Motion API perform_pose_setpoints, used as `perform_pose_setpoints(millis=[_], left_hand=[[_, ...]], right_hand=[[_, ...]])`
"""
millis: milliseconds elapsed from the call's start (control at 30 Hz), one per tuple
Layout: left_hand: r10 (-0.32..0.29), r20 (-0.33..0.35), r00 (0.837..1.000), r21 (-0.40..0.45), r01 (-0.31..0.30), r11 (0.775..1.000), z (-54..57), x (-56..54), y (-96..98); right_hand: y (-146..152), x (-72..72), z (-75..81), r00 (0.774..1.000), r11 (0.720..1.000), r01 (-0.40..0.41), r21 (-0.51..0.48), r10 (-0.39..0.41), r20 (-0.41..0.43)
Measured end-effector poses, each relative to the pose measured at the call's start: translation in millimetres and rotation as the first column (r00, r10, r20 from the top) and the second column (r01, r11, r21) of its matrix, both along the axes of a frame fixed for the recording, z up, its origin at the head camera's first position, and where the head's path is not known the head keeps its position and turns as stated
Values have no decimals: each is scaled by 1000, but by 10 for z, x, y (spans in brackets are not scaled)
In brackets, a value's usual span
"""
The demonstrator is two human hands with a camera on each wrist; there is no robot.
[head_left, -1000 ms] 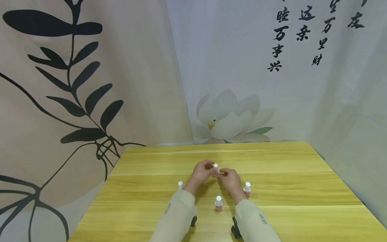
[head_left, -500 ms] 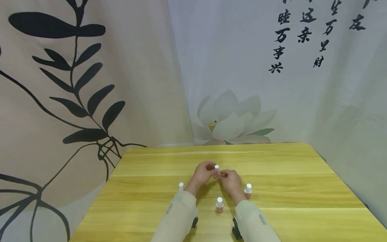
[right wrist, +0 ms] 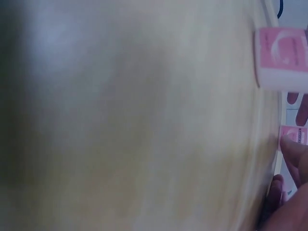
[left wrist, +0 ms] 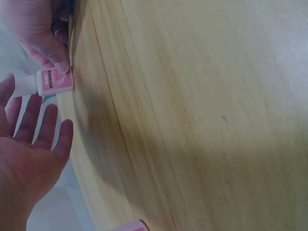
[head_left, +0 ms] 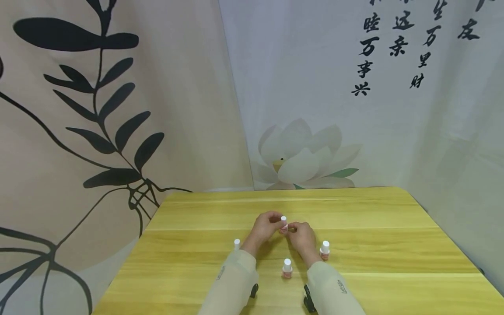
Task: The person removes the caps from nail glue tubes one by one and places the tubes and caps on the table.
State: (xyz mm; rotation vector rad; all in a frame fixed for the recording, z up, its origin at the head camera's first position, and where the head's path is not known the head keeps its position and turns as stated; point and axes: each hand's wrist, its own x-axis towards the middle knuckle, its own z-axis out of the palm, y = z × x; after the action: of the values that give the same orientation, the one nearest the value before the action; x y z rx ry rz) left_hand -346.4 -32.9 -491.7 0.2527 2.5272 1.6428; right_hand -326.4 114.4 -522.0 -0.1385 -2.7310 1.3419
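Observation:
A small white bottle with a pink label (left wrist: 54,82) stands upright between both hands near the middle of the table. The left hand (head_left: 264,226) holds it at the white cap (left wrist: 25,85) between thumb and index finger, while its other fingers spread out loosely. From the other side, the right hand (head_left: 302,238) pinches the bottle low down, its thumb on the label and its remaining fingers curled under. In the right wrist view the held bottle (right wrist: 294,134) shows small at the right edge, its cap cut off.
A similar bottle (head_left: 287,269) stands in front, between the forearms. Another bottle (head_left: 324,250) is beside the right wrist, and a third bottle (head_left: 237,244) is partly hidden by the left sleeve. The wooden table (head_left: 386,245) reaches back to a printed curtain (head_left: 189,105).
The head view has shifted slightly. Both hands stay at the same bottle with almost the same hold, and the other bottles keep their places.

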Motion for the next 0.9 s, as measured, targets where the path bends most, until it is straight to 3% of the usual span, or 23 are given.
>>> perform_pose_setpoints(millis=[900], left_hand=[[5, -3, 1000, -1, -5, 1000, 14, -15, -4]], right_hand=[[-15, 9, 10, 999, 992, -26, 122, 32, -42]])
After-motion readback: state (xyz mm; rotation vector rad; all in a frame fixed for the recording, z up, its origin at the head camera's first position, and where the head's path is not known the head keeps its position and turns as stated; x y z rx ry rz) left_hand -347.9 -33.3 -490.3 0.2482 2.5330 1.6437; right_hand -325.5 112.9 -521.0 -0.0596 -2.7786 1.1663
